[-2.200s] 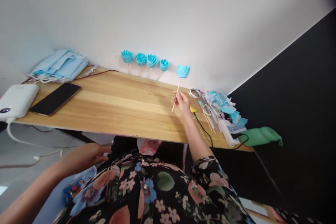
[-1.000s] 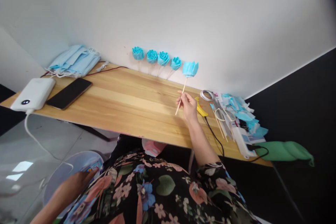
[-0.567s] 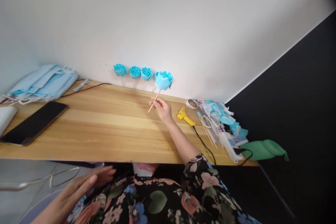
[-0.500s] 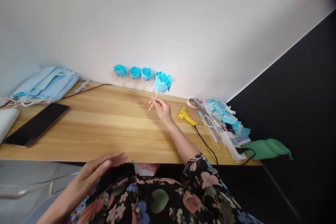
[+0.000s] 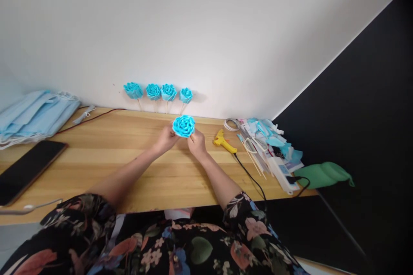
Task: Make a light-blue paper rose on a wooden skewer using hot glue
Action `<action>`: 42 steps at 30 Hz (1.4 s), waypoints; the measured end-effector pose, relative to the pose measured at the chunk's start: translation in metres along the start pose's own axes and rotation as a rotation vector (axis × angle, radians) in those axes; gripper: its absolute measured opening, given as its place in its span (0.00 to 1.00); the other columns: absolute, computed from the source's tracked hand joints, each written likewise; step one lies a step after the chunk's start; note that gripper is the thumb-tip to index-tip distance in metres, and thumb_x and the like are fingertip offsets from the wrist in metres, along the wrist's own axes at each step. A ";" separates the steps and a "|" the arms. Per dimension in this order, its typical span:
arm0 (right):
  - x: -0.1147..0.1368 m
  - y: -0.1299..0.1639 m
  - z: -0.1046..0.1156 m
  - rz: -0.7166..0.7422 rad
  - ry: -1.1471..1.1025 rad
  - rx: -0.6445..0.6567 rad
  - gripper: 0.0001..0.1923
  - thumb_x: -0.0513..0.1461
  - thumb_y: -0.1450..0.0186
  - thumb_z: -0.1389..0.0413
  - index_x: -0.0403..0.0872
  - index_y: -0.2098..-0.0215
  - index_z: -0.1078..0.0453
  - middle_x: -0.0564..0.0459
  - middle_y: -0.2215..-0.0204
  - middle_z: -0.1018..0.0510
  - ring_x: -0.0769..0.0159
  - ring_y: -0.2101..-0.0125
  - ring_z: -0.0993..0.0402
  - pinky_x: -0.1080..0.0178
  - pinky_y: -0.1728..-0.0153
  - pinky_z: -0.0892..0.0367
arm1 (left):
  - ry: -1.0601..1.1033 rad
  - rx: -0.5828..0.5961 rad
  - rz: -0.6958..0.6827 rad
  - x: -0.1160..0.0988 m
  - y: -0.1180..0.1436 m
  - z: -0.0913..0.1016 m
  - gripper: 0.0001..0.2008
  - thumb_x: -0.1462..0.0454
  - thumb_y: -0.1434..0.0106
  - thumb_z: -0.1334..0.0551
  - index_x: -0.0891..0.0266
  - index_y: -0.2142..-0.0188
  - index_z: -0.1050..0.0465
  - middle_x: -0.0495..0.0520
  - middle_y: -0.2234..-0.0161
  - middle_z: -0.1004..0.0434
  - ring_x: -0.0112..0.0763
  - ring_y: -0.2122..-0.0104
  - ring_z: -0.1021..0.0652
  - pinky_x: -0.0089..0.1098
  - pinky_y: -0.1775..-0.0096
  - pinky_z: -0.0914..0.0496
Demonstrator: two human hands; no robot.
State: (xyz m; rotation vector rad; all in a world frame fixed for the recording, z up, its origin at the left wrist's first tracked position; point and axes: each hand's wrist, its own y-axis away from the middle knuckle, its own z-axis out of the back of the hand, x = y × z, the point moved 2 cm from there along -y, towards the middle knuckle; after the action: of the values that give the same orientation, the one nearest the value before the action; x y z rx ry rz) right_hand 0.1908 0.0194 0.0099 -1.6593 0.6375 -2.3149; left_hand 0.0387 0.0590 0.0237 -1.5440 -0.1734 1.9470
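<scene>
Both hands meet over the middle of the wooden table (image 5: 97,137), and between them is a blue flower (image 5: 183,126) made of folded fabric, with its open face turned up toward the camera. The left hand (image 5: 166,137) is curled around the flower's left and lower side, with the fingers closed on it; the right hand (image 5: 197,143) is closed at the flower's right edge, and its fingertips pinch there, probably on the stick, but the stick itself is hidden by the bloom and the fingers. So the flower is held above the table surface, near the far edge – it does not lie on the wood. Just behind it, four similar blue flowers (image 5: 153,91) on thin sticks stand in a row and lean against the white wall (image 5: 206,30). To the right of the right hand lies a yellow glue gun (image 5: 223,141) with a black cable (image 5: 250,176) that runs toward the front edge of the table. Further right there is a pile of blue and white scraps (image 5: 269,137) (also some white loops and thin sticks are in it). On the left side of the table lie a dark phone (image 5: 27,170) and a stack of light blue face masks (image 5: 30,114), well apart from the hands.
</scene>
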 end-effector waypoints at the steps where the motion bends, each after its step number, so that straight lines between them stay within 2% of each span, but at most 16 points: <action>1: 0.000 -0.001 0.000 0.009 0.003 -0.007 0.07 0.44 0.34 0.38 0.56 0.70 0.21 0.48 0.63 0.14 0.52 0.55 0.19 0.51 0.44 0.28 | 0.010 0.010 0.000 0.002 -0.001 0.003 0.19 0.48 0.34 0.34 0.61 0.63 0.16 0.63 0.53 0.13 0.51 0.46 0.17 0.50 0.39 0.25; 4: 0.000 -0.001 0.002 0.022 -0.026 -0.074 0.07 0.46 0.33 0.38 0.55 0.62 0.18 0.47 0.53 0.13 0.54 0.46 0.20 0.51 0.37 0.32 | 0.020 -0.017 0.026 0.008 0.001 0.016 0.19 0.47 0.34 0.35 0.59 0.63 0.15 0.61 0.54 0.12 0.51 0.45 0.18 0.50 0.36 0.27; 6: -0.002 0.000 0.003 -0.047 -0.123 -0.140 0.12 0.49 0.32 0.38 0.53 0.58 0.18 0.46 0.51 0.13 0.55 0.46 0.20 0.52 0.39 0.30 | 0.020 -0.088 0.068 0.014 0.006 0.024 0.20 0.46 0.32 0.37 0.58 0.63 0.16 0.60 0.54 0.12 0.49 0.45 0.18 0.49 0.36 0.28; 9: -0.006 0.000 0.001 -0.245 -0.389 -0.210 0.20 0.56 0.34 0.37 0.50 0.59 0.19 0.46 0.56 0.13 0.58 0.52 0.18 0.57 0.53 0.24 | 0.030 -0.179 0.133 0.026 0.014 0.028 0.21 0.45 0.32 0.38 0.59 0.65 0.18 0.60 0.56 0.12 0.47 0.50 0.17 0.45 0.42 0.25; 12: -0.006 0.000 -0.004 -0.379 -0.612 -0.220 0.22 0.58 0.41 0.31 0.49 0.64 0.21 0.47 0.62 0.14 0.60 0.56 0.18 0.62 0.63 0.24 | 0.055 -0.197 0.181 0.034 0.018 0.025 0.21 0.45 0.35 0.36 0.61 0.65 0.18 0.57 0.63 0.14 0.40 0.61 0.18 0.38 0.55 0.23; 15: -0.004 -0.001 -0.005 -0.440 -0.728 -0.216 0.22 0.56 0.43 0.28 0.49 0.68 0.25 0.50 0.66 0.16 0.62 0.59 0.19 0.65 0.66 0.24 | 0.095 -0.162 0.206 0.035 0.020 0.019 0.21 0.45 0.37 0.34 0.61 0.65 0.18 0.52 0.72 0.19 0.34 0.70 0.23 0.32 0.65 0.27; 18: -0.002 -0.003 -0.003 -0.469 -0.797 -0.194 0.22 0.56 0.42 0.29 0.50 0.69 0.29 0.52 0.67 0.18 0.64 0.61 0.20 0.65 0.66 0.24 | 0.130 -0.126 0.214 0.031 0.019 0.016 0.21 0.45 0.37 0.34 0.62 0.67 0.19 0.51 0.74 0.21 0.31 0.73 0.26 0.30 0.68 0.29; 22: -0.002 -0.003 -0.002 -0.487 -0.803 -0.124 0.23 0.55 0.40 0.29 0.51 0.70 0.34 0.57 0.73 0.24 0.67 0.67 0.24 0.65 0.66 0.25 | 0.161 -0.097 0.206 0.023 0.020 0.015 0.23 0.44 0.35 0.35 0.61 0.69 0.22 0.51 0.74 0.23 0.31 0.72 0.25 0.30 0.66 0.28; 27: -0.003 0.000 -0.007 -0.396 -0.682 -0.029 0.29 0.59 0.44 0.28 0.51 0.74 0.37 0.60 0.78 0.29 0.69 0.72 0.30 0.64 0.67 0.30 | 0.189 -0.045 0.192 0.016 0.021 0.010 0.22 0.46 0.34 0.34 0.60 0.74 0.27 0.49 0.76 0.26 0.29 0.75 0.27 0.29 0.69 0.30; 30: -0.004 0.002 -0.010 -0.392 -0.636 -0.022 0.31 0.62 0.48 0.27 0.51 0.76 0.35 0.60 0.80 0.29 0.69 0.75 0.32 0.64 0.68 0.33 | 0.223 -0.009 0.197 0.014 0.022 0.007 0.22 0.47 0.34 0.35 0.60 0.74 0.28 0.49 0.77 0.26 0.27 0.78 0.28 0.28 0.73 0.31; 33: -0.003 0.002 -0.011 -0.404 -0.643 -0.015 0.31 0.64 0.49 0.28 0.50 0.76 0.31 0.61 0.83 0.30 0.70 0.78 0.34 0.64 0.70 0.34 | 0.264 0.005 0.211 0.013 0.022 0.006 0.21 0.46 0.33 0.35 0.61 0.69 0.26 0.48 0.78 0.26 0.27 0.80 0.28 0.28 0.76 0.31; 39: 0.005 0.005 -0.011 -0.406 -0.647 0.056 0.30 0.66 0.39 0.36 0.49 0.70 0.21 0.62 0.87 0.36 0.70 0.81 0.38 0.63 0.72 0.34 | 0.311 -0.040 0.240 0.010 0.022 0.007 0.20 0.47 0.37 0.30 0.62 0.61 0.24 0.48 0.75 0.25 0.29 0.74 0.24 0.28 0.71 0.26; 42: 0.007 0.006 -0.011 -0.398 -0.657 0.074 0.29 0.66 0.39 0.36 0.49 0.69 0.19 0.62 0.86 0.34 0.70 0.81 0.38 0.63 0.72 0.35 | 0.314 -0.056 0.253 0.011 0.022 0.007 0.21 0.47 0.38 0.29 0.64 0.60 0.22 0.49 0.75 0.24 0.30 0.74 0.23 0.30 0.70 0.25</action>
State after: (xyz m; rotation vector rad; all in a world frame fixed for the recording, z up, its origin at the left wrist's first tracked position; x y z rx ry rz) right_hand 0.1778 0.0139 0.0101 -2.4943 0.0835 -1.7737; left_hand 0.0223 0.0498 0.0068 -1.9633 0.1064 1.8648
